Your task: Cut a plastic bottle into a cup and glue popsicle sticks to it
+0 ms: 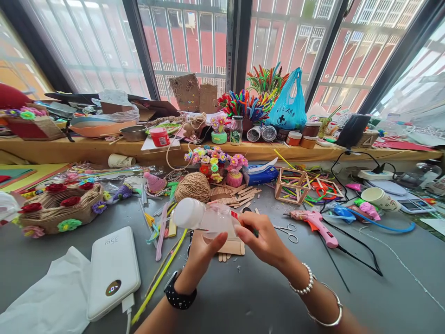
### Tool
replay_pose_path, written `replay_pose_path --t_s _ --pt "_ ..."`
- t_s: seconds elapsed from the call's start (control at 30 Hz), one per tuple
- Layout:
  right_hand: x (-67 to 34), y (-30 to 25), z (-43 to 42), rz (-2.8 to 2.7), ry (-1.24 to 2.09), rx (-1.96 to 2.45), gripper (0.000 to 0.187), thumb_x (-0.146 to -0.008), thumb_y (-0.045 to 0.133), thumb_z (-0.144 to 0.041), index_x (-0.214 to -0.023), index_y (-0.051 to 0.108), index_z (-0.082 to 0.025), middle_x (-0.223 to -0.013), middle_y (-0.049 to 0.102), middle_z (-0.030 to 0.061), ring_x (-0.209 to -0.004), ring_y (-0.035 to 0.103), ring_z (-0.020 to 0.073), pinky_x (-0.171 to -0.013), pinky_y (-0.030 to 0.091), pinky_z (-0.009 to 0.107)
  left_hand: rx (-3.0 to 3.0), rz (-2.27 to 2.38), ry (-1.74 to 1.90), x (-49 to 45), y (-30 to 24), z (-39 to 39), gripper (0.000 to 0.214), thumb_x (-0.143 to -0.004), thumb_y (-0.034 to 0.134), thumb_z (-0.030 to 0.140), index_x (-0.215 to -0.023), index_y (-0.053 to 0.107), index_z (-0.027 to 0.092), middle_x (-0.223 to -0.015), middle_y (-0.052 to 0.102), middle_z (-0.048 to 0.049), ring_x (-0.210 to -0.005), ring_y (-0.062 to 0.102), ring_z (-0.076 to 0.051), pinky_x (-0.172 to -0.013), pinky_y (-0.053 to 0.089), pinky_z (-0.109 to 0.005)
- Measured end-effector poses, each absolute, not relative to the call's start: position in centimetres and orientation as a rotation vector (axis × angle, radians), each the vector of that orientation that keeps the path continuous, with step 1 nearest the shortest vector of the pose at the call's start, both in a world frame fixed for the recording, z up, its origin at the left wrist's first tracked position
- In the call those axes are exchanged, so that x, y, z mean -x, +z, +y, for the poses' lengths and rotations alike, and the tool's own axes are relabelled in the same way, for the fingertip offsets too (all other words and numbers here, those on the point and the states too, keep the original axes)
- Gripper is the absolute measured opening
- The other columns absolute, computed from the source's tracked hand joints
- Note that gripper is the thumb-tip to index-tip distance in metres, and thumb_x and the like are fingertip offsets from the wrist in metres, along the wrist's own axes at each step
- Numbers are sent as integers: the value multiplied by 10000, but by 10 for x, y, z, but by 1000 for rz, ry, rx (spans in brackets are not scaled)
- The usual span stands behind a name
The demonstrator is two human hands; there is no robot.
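A clear plastic bottle (217,217) with a white cap (189,213) lies tilted on its side above the table, its cap toward the left. My left hand (205,255) is closed around the bottle from below, thumb along its near side. At the bottle's right end my right hand (260,236) is closed, fingertips against the plastic near a small red patch. Something dark green shows between the right fingers, mostly hidden. Beneath the bottle lies a flat wooden piece (232,247) with stick ends showing.
A pink glue gun (318,225) with a black cord and scissors (290,232) lie right. A white power bank (114,273) lies left, near a rope basket (62,208). Twine (192,187), craft sticks (246,194) and a stick frame (292,185) sit behind my hands.
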State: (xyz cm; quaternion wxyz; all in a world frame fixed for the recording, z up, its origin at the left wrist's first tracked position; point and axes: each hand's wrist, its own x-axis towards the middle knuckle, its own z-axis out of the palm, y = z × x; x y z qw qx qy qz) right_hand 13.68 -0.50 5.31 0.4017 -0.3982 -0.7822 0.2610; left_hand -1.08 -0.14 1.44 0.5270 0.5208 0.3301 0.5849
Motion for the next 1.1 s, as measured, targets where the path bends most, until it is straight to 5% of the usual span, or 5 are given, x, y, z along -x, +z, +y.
replay_pose_path --t_s 0.2,0.37,0.8,1.1 --pt "-141 60 -8 -2108 381 1166 414 -787 429 -519 -553 364 -183 -532 407 -29 -523 336 97 -507 228 237 -1473 864 1376 11 24 -7 526 -633 650 387 -1105 501 210 -1029 605 -72 -1064 505 -278 -946 349 -435" --pt "-149 67 -6 -2234 647 1009 329 -895 275 -353 -640 403 -189 -574 455 -25 -534 395 91 -523 279 213 -1538 826 1401 14 32 -8 537 -594 684 316 -1093 503 231 -999 612 -71 -1041 518 -274 -925 373 -426" --pt "-119 40 -10 -1480 1268 938 347 -797 418 -396 -521 382 -190 -379 315 -84 -328 248 40 -342 176 191 -1000 664 1450 8 15 -7 506 -569 667 478 -960 561 176 -859 626 -67 -798 589 -235 -680 452 -309" --pt "-110 31 -8 -1233 1237 974 365 -791 438 -415 -514 402 -180 -381 339 -83 -357 250 42 -375 184 200 -847 661 1396 7 25 -3 314 -665 590 445 -792 586 158 -729 592 -28 -721 568 -184 -648 428 -273"
